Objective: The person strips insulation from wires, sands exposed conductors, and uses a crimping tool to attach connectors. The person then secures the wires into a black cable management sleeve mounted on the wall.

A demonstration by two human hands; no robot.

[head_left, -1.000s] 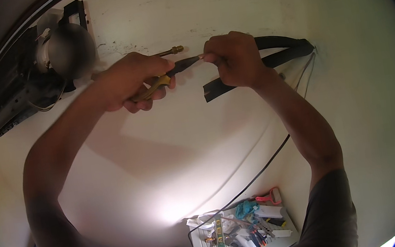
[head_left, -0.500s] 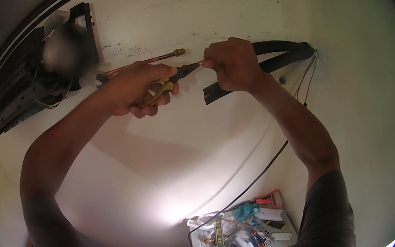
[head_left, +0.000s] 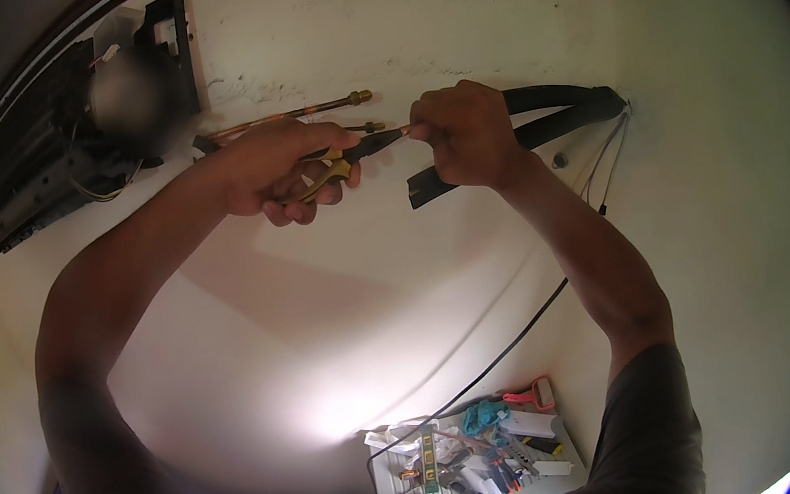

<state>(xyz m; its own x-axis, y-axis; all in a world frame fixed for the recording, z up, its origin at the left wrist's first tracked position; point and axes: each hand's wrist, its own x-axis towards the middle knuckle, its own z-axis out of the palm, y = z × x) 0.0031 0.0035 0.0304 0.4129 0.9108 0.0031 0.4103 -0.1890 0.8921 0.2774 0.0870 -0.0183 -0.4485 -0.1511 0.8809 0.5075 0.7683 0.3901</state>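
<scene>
My left hand (head_left: 275,171) is closed around long-nosed pliers with yellow handles (head_left: 334,171). Their dark jaws point right, and the tips meet a small copper-coloured end at the fingers of my right hand (head_left: 472,133). That hand is wrapped around the upper black insulated pipe (head_left: 551,96), whose end it mostly covers. Just below, a second black insulated pipe (head_left: 429,186) ends in an open cut edge. Behind my left hand, a copper pipe (head_left: 296,114) with a brass fitting (head_left: 360,97) runs along the wall; another brass end (head_left: 375,126) shows beneath it.
A black air-conditioner unit (head_left: 38,151) hangs at the upper left. Both insulated pipes come from the wall corner, with thin wires (head_left: 610,156) below. A black cable (head_left: 502,363) droops to a surface crowded with tools, including a green level (head_left: 430,464) and a red-handled tool (head_left: 534,394).
The view has shifted slightly, so the tools below appear a little higher and further left. The pliers stay at the copper end, and both hands keep their grip.
</scene>
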